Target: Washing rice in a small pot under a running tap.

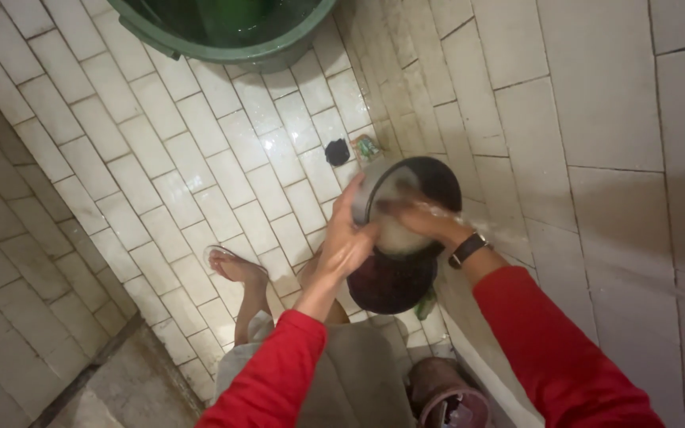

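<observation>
Left hand gripped my round pan at nine o'clock; right hand rubbed inside, grip unclear. Washing looked half done.

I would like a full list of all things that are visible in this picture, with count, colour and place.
Round pan: one, dark with pale inside, held near the wall.
Dark bowl: one, dark red, below the pan.
Green tub: one, top edge.
Black lump: one, on the floor tiles.
Small packet: one, greenish, beside the lump.
Brown container: one, bottom edge.
Floor tiles: white, wet.
Wristwatch: one, black, right wrist.
Foot: one, on a sandal.
Left hand: grips the pan rim.
Right hand: inside the pan.
</observation>
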